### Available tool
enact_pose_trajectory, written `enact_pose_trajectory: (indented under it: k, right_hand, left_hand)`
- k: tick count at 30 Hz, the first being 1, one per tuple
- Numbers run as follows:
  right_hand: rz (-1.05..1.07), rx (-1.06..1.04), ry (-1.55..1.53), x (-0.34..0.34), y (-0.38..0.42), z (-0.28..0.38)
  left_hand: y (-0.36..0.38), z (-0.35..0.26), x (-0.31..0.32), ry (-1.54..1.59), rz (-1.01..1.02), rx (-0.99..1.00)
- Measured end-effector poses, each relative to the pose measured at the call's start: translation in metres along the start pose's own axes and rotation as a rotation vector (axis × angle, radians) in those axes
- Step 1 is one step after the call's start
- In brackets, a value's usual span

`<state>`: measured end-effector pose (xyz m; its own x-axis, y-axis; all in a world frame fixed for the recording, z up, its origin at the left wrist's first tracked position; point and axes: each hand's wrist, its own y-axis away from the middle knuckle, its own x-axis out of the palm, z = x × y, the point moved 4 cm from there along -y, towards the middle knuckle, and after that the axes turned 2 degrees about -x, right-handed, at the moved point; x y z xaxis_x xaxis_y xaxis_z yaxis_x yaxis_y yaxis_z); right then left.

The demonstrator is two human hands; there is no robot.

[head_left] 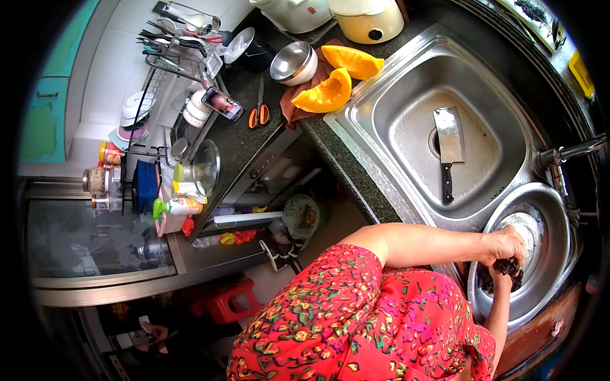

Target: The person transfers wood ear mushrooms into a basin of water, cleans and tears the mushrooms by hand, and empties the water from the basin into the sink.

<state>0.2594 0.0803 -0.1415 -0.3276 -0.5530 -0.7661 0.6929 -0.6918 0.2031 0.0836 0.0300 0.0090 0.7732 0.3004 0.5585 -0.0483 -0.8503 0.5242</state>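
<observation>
Sink [382, 166], the largest object and landmark: a steel bowl set in the dark counter. A wide metal basin [559, 272] stands just beside the sink, near the faucet [575, 150].

Left arm: extended, only slightly bent at the elbow, it passes the sink's near corner and reaches over the basin's rim. Right arm: its forearm enters the basin from the side away from the sink, so that the two forearms converge.

Left hand [504, 244]: back uppermost, wrist flexed, fingers curled down and grasping a dark, wet-looking clump [507, 267]. Right hand [501, 277]: close against the left, at the underside of the same clump; its fingers are largely hidden, and how tightly they close cannot be told. The clump is inside the basin, beside the sink, with part hanging below the hands.

Two pieces of pumpkin [325, 94] lie on a brown cloth [293, 114] just beside the sink's edge opposite the basin; next to them is a metal bowl [293, 62]. A cleaver [450, 143] lies flat in the sink, its blade partly over the drain. Orange-handled scissors [259, 113] rest on the counter, well apart from the sink.
</observation>
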Motion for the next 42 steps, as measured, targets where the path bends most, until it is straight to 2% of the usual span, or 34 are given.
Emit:
enact_pose_trajectory:
  k: [1, 2, 3, 4, 5, 6, 8, 10, 12, 14, 16, 17, 20, 21, 22, 23, 24, 26, 27, 28, 30, 31, 32, 34, 35, 36, 37, 38, 40, 41, 42]
  right_hand:
    - [-0.118, -0.079, -0.079, -0.015, -0.006, 0.005]
    - [-0.184, -0.018, -0.004, -0.034, -0.014, 0.012]
    - [-0.245, 0.047, 0.067, -0.053, -0.021, 0.018]
    - [-0.253, 0.251, 0.293, -0.07, -0.027, 0.022]
    - [-0.39, 0.141, 0.398, -0.075, -0.028, 0.018]
    - [-0.389, 0.145, 0.4, -0.076, -0.022, 0.021]
    - [-0.129, -0.081, -0.003, -0.069, -0.013, 0.046]
    - [-0.114, -0.088, 0.027, -0.067, -0.008, 0.04]
    - [0.106, 0.222, -0.092, -0.069, -0.007, 0.039]
    - [0.046, 0.244, -0.074, -0.07, -0.003, 0.029]
    - [-0.277, 0.078, -0.199, -0.076, -0.001, 0.018]
    - [-0.219, 0.335, -0.331, -0.087, -0.003, 0.025]
    - [-0.355, 0.441, -0.433, -0.095, -0.006, -0.035]
    - [-0.316, 0.444, -0.388, -0.099, -0.008, -0.068]
    - [-0.345, 0.392, -0.13, -0.107, -0.012, -0.079]
    - [-0.449, 0.306, 0.074, -0.105, -0.012, -0.088]
    - [-0.55, 0.217, 0.279, -0.104, -0.012, -0.069]
    - [-0.42, 0.165, 0.429, -0.077, -0.012, -0.032]
    - [-0.18, -0.018, 0.454, -0.061, -0.013, -0.052]
    - [-0.18, -0.023, 0.451, -0.06, -0.015, -0.04]
    - [-0.3, 0.112, -0.142, -0.072, -0.014, -0.006]
    - [-0.268, 0.309, -0.056, -0.088, -0.016, -0.005]
    - [-0.436, 0.218, 0.205, -0.096, -0.014, -0.005]
    - [-0.277, 0.294, 0.198, -0.087, -0.015, -0.027]
    - [-0.28, 0.296, 0.2, -0.084, -0.013, -0.023]
    - [-0.253, 0.124, -0.064, -0.078, -0.013, -0.012]
    - [-0.22, -0.051, -0.326, -0.075, -0.013, -0.002]
    - [-0.218, -0.05, -0.326, -0.076, -0.012, -0.002]
    - [-0.326, 0.347, -0.688, -0.086, -0.007, -0.02]
    - [-0.352, 0.518, -0.732, -0.096, -0.002, 0.026]
    - [-0.353, 0.517, -0.731, -0.097, 0.002, 0.028]
  left_hand:
    - [-0.007, 0.007, -0.004, 0.09, 0.065, -0.001]
    - [-0.011, 0.012, -0.006, 0.181, 0.13, -0.002]
    - [-0.013, 0.013, -0.008, 0.184, 0.143, 0.019]
    - [-0.014, 0.014, -0.008, 0.187, 0.145, 0.016]
    - [-0.014, 0.017, -0.008, 0.159, 0.128, -0.038]
    - [-0.014, 0.02, -0.008, 0.128, 0.111, -0.094]
    - [-0.009, 0.016, -0.004, 0.128, 0.122, -0.072]
    - [0.013, 0.0, -0.001, 0.159, 0.181, -0.228]
    - [0.005, 0.009, -0.001, 0.18, 0.205, -0.214]
    - [0.004, 0.008, -0.002, 0.17, 0.256, -0.242]
    - [0.001, 0.01, -0.001, 0.156, 0.259, -0.228]
    - [0.0, 0.01, 0.0, 0.143, 0.262, -0.214]
    - [0.003, 0.01, 0.0, 0.105, 0.207, -0.215]
    - [0.003, 0.01, 0.0, 0.103, 0.206, -0.214]
    - [0.003, 0.009, 0.001, 0.082, 0.235, -0.207]
    - [0.003, 0.009, 0.001, 0.06, 0.263, -0.201]
    - [0.003, 0.009, 0.002, 0.061, 0.263, -0.2]
    - [0.002, 0.01, 0.003, 0.144, 0.278, -0.188]
    - [-0.002, 0.012, 0.003, 0.144, 0.277, -0.186]
    - [-0.007, 0.015, 0.002, 0.143, 0.294, -0.146]
    - [-0.009, 0.016, 0.002, 0.146, 0.312, -0.111]
    - [-0.01, 0.015, 0.001, 0.114, 0.288, -0.087]
    - [-0.011, 0.014, 0.001, 0.081, 0.264, -0.063]
    - [-0.01, 0.012, 0.003, 0.08, 0.252, -0.012]
    - [-0.002, 0.006, 0.005, 0.069, 0.262, -0.094]
    - [0.003, 0.004, 0.006, 0.059, 0.27, -0.176]
    - [-0.003, 0.01, 0.006, 0.055, 0.276, -0.138]
    - [-0.009, 0.017, 0.005, 0.057, 0.275, -0.139]
    - [-0.019, 0.022, 0.002, 0.063, 0.235, -0.061]
    - [-0.015, 0.018, 0.0, 0.037, 0.235, -0.097]
    - [-0.015, 0.018, 0.0, 0.037, 0.237, -0.095]
